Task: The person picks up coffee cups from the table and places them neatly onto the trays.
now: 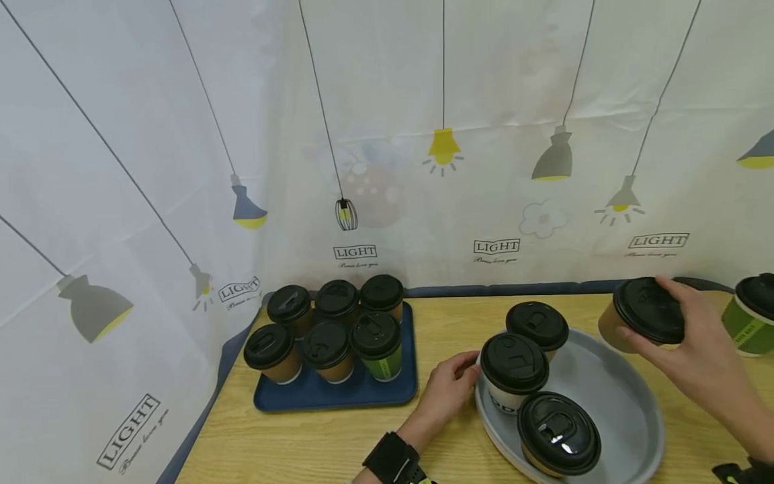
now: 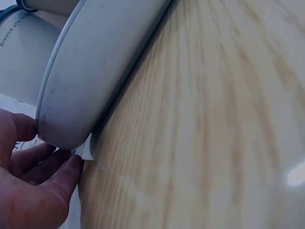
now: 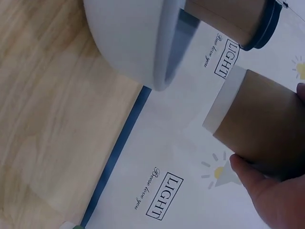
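Note:
In the head view my right hand (image 1: 695,343) grips a brown paper coffee cup (image 1: 613,326) with a black lid. The right wrist view shows that cup (image 3: 267,119) held up off the table, its pale base toward the tray. My left hand (image 1: 447,390) holds the near-left rim of a round grey tray (image 1: 629,403); in the left wrist view its thumb is at the rim and its fingers curl beneath the edge. On the tray stand a white cup (image 1: 514,366) and two brown cups, one at the back (image 1: 538,326) and one in front (image 1: 559,433), all lidded in black.
A blue rectangular tray (image 1: 332,401) at the left holds several lidded cups in rows. Beyond my right hand stands a green cup (image 1: 750,323) with a black lid. A printed white curtain (image 1: 399,168) hangs behind the wooden table (image 1: 314,447).

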